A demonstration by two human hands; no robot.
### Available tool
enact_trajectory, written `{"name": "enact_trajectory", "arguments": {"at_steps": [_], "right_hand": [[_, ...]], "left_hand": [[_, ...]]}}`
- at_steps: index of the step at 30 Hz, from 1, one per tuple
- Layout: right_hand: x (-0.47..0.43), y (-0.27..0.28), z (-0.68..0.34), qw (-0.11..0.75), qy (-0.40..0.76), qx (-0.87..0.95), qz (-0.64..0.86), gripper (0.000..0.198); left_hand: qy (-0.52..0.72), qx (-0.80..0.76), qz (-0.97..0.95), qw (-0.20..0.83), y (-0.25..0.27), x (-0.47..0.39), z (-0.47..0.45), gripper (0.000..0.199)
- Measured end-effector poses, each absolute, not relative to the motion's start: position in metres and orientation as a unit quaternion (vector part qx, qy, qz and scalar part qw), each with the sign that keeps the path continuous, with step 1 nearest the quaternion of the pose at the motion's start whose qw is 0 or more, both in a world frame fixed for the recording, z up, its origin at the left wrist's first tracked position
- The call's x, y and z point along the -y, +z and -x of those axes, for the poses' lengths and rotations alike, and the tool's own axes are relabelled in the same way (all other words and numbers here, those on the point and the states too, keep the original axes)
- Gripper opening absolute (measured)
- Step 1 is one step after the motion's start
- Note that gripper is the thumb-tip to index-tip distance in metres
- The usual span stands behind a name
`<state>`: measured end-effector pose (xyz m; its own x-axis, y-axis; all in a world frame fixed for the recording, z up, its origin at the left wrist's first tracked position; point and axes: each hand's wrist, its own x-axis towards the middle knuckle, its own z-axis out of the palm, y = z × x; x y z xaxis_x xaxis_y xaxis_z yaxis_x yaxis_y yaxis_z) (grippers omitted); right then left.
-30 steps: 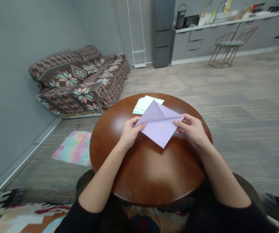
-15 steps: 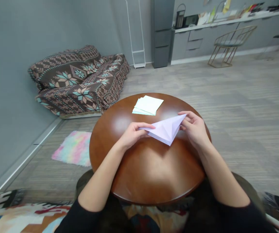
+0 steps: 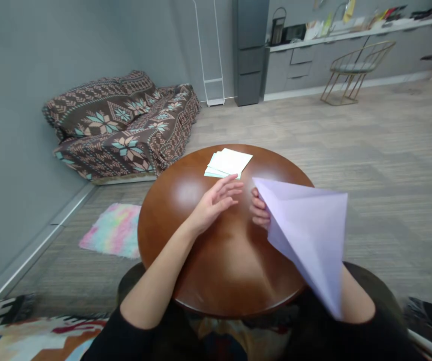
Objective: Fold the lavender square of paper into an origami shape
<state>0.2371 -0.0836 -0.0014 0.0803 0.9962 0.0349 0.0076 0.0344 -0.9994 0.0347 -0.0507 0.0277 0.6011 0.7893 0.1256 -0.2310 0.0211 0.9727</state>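
A folded sheet of lilac paper (image 3: pixel 309 220) is raised toward the camera on the right, creased into a pointed shape. Behind its left edge my right hand (image 3: pixel 260 210) is closed on it; the fingers curl into view while the palm and wrist are covered by the paper. My left hand (image 3: pixel 216 201) is open above the table, fingers spread and holding nothing. Just beyond its fingertips lies a small stack of pale square paper sheets (image 3: pixel 231 160). The round brown wooden table (image 3: pixel 223 271) is under both hands.
A sofa with a patterned cover (image 3: pixel 125 125) stands at the far left, with a fluffy pastel rug (image 3: pixel 112 230) in front. Further back are a grey fridge (image 3: pixel 251 55), a kitchen counter (image 3: pixel 298 65) and a wire-backed chair (image 3: pixel 354 67).
The folded lilac paper has left my left hand and come up toward the camera on the right in my right hand. My left hand's fingers have opened.
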Motion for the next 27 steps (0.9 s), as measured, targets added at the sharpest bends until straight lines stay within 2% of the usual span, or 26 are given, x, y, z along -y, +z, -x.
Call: {"name": "enact_trajectory", "arguments": {"at_steps": [1, 3, 4, 7, 11, 13, 16, 19, 22, 27], "right_hand": [[0.083, -0.003, -0.231, 0.494, 0.523, 0.493, 0.489, 0.043], [0.085, -0.003, -0.221, 0.336, 0.753, 0.444, 0.351, 0.038], [0.087, -0.001, -0.218, 0.302, 0.811, 0.401, 0.300, 0.035], [0.095, 0.005, -0.215, 0.317, 0.858, 0.325, 0.241, 0.025], [0.101, 0.008, -0.216, 0.346, 0.825, 0.336, 0.295, 0.028], [0.104, 0.009, -0.213, 0.381, 0.794, 0.353, 0.317, 0.028], [0.104, 0.010, -0.212, 0.470, 0.711, 0.375, 0.366, 0.032], [0.099, 0.008, -0.219, 0.558, 0.560, 0.410, 0.455, 0.033], [0.092, 0.006, -0.231, 0.597, 0.539, 0.377, 0.459, 0.036], [0.090, 0.006, -0.241, 0.635, 0.466, 0.423, 0.448, 0.072]], "left_hand": [[0.388, -0.236, -0.593, 0.664, 0.026, 0.051, -0.036, 0.073], [0.383, -0.234, -0.596, 0.666, 0.025, 0.053, -0.038, 0.080], [0.378, -0.235, -0.596, 0.668, 0.025, 0.054, -0.038, 0.083], [0.376, -0.252, -0.614, 0.647, 0.028, 0.057, -0.037, 0.073], [0.349, -0.300, -0.651, 0.603, 0.028, 0.056, -0.035, 0.039], [0.364, -0.328, -0.652, 0.579, 0.025, 0.051, -0.035, 0.033], [0.454, -0.354, -0.624, 0.528, 0.018, 0.042, -0.034, 0.026], [0.522, -0.374, -0.561, 0.522, 0.011, 0.032, -0.031, 0.026], [0.549, -0.390, -0.506, 0.539, 0.007, 0.027, -0.029, 0.031], [0.552, -0.393, -0.516, 0.524, 0.006, 0.027, -0.030, 0.032]]}}
